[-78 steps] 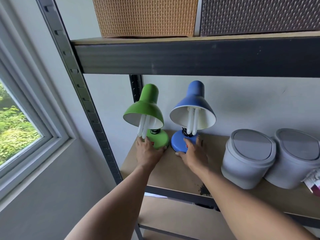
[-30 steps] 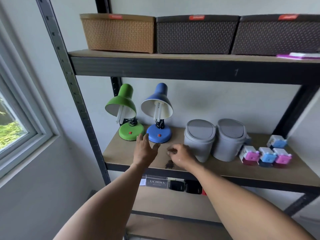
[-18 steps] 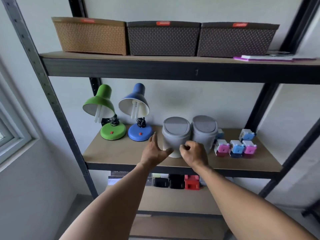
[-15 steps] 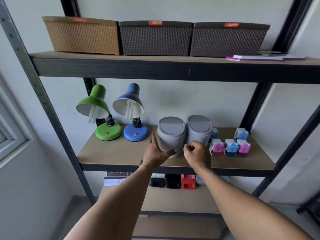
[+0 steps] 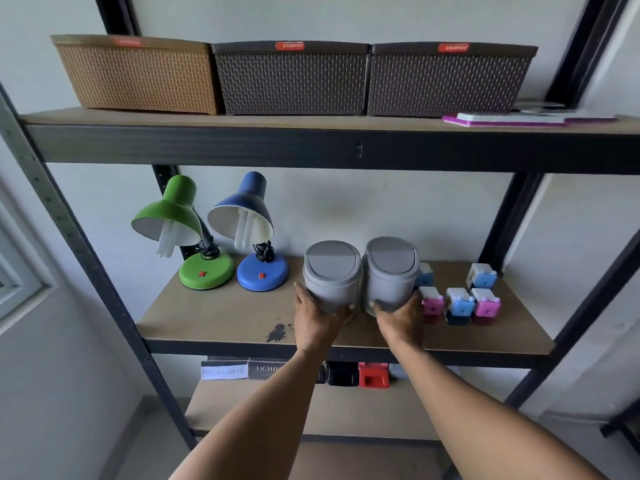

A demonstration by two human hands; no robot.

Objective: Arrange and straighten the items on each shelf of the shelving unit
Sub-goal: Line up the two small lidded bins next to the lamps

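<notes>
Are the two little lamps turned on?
No, both look off. The bulbs under the green lamp and the blue lamp show plain white with no glow, and no light falls on the shelf.

Two grey lidded bins (image 5: 331,277) (image 5: 390,273) stand upright, touching, mid-shelf.

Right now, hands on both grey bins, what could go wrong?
1. The right grey bin stands close to the small pink and blue items; sliding it right with the right hand could knock them.
2. The left hand grips the left grey bin low at its base, so a hard push might tip it toward the blue lamp.
</notes>
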